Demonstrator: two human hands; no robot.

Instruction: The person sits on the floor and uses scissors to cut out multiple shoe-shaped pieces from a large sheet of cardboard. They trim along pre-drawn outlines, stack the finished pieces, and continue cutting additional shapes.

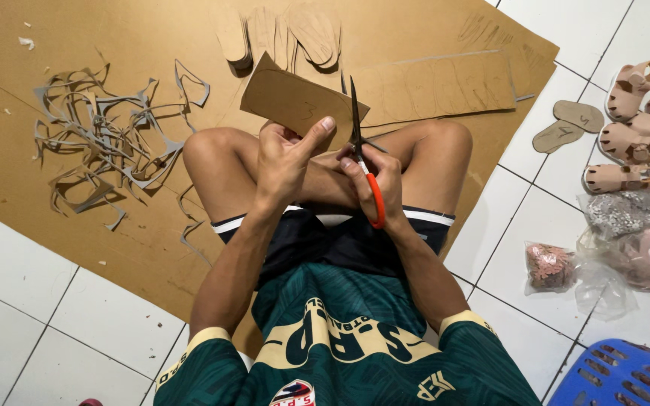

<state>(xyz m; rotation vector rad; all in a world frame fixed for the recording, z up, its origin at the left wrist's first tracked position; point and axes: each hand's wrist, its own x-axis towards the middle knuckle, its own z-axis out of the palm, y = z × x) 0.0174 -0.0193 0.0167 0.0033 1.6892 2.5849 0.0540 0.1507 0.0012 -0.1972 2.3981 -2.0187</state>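
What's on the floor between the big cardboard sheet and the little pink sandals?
Two flat sole cutouts lie on the white tiles between the cardboard sheet and the pink sandals, in the head view.

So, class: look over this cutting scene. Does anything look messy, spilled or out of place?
A tangle of grey offcut strips lies strewn on the cardboard sheet beside the left hand. Two loose sole cutouts sit on the tiles, apart from the stacked soles.

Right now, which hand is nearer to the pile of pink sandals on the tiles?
Right. The right hand, gripping the orange-handled scissors, is on the side toward the pink sandals. The left hand holds the brown board piece, farther from them.
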